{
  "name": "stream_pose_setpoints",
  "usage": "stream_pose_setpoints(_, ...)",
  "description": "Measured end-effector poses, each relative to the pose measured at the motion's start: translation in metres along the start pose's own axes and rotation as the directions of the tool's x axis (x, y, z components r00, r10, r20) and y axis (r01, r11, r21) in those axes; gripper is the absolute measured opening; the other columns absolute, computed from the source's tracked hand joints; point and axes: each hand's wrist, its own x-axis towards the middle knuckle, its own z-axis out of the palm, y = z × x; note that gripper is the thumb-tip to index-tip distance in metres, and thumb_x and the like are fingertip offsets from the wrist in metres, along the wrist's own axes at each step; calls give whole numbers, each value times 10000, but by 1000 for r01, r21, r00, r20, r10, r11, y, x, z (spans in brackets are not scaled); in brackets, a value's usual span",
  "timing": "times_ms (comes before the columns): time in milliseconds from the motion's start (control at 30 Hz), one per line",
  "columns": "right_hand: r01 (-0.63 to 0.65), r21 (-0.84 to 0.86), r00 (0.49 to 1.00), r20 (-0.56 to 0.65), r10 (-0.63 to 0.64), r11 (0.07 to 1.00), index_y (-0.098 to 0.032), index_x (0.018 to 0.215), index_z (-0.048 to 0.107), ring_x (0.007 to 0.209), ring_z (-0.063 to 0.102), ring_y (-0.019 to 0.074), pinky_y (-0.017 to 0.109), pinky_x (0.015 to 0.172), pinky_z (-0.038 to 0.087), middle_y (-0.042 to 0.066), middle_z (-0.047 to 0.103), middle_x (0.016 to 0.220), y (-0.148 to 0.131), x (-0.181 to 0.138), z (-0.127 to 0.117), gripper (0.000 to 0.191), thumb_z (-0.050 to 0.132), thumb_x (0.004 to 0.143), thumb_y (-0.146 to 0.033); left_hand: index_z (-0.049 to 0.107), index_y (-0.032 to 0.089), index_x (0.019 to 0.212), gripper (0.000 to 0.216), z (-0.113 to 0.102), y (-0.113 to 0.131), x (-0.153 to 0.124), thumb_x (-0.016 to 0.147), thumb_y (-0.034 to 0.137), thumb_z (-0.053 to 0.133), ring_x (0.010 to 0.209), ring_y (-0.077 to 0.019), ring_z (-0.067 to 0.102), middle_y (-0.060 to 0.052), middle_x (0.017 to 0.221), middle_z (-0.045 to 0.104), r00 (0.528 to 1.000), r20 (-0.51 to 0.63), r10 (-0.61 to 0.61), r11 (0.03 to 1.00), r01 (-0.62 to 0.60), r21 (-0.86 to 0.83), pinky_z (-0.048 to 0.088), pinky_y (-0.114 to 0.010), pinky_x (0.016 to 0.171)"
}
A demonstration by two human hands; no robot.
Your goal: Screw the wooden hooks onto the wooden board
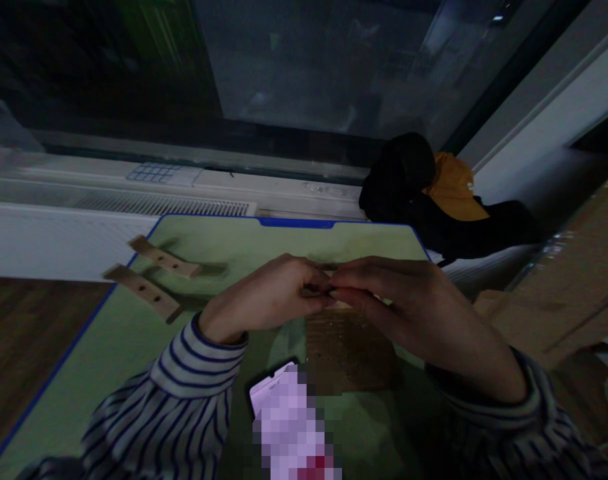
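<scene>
My left hand [279,291] and my right hand [409,300] meet near the middle of the table, their fingertips pinched together. A small dark bit shows between the fingertips, too small and dim to name. Beneath the fingers is a pale wooden strip [340,304], mostly covered by the hands. A brown flat panel [351,350] lies just below it, with a rough, ribbed-looking surface. To the left rest two curved wooden pieces with dark holes, one farther back [164,258] and one nearer [147,293].
A lit phone [289,420], its screen pixelated, lies in front of me on the green, blue-edged table [224,240]. Behind stand a radiator [184,205] and window. A black bag [399,177] and an orange cap [454,187] sit at back right. Cardboard [549,293] stands at right.
</scene>
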Motion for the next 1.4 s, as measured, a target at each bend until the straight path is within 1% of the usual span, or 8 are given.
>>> stream_pose_setpoints(133,-31,-63,999,17,32,998,-206,1026,607,823,624,125,241,721,463,-2,669,950,-1,2,1,177,519,887,-273,640,156,746,150,0,1,1,790,176,499,651,-108,544,17,696,612,999,33,16,999,-15,-28,363,-225,605)
stream_pose_setpoints(333,-39,-90,999,-23,37,995,-203,1019,604,812,625,121,235,692,456,3,671,950,-2,2,2,173,513,891,-275,669,188,793,173,1,1,1,808,330,573,628,-117,538,14,669,625,992,-123,-11,998,18,64,325,-234,556)
stream_pose_setpoints(433,-24,-72,1000,-17,22,997,-193,1081,588,840,630,117,224,713,468,10,677,979,-1,0,0,226,525,883,-281,675,179,800,224,1,0,1,827,370,560,642,-122,552,-1,688,638,991,-135,19,996,-6,94,332,-235,564)
stream_pose_setpoints(633,23,33,1000,-11,-22,999,-178,1136,578,1012,597,90,177,877,443,7,653,1123,0,-2,-3,260,495,890,-170,684,183,827,151,-3,0,0,819,294,582,690,-128,576,-3,725,657,995,-97,36,995,-27,91,363,-240,624)
stream_pose_setpoints(867,-23,-47,1000,-20,22,999,-204,1055,603,859,620,117,236,743,474,2,662,989,-2,1,1,197,523,885,-263,657,175,780,131,-4,0,0,803,167,528,687,-105,577,20,737,649,999,23,45,999,-45,-14,376,-222,634)
stream_pose_setpoints(1167,-63,-117,997,-62,56,991,-186,1014,595,787,615,128,241,639,469,26,646,954,-2,2,6,187,500,892,-291,681,201,788,155,-2,0,1,796,336,607,661,-129,574,4,684,646,987,-155,38,987,-13,159,341,-241,585)
stream_pose_setpoints(1333,-1,-17,999,-40,0,1000,-167,1155,554,995,600,128,226,839,472,44,625,1148,0,1,2,278,501,883,-192,684,193,780,158,-1,-2,1,811,317,592,666,-128,575,0,681,642,986,-157,55,983,-26,183,346,-240,597)
stream_pose_setpoints(1400,23,19,999,-29,-23,1000,-176,1150,566,1028,590,113,209,893,447,27,634,1150,0,0,0,276,481,888,-152,685,194,808,127,-2,-3,0,803,286,598,680,-125,577,3,704,647,990,-131,57,987,-35,159,354,-236,608)
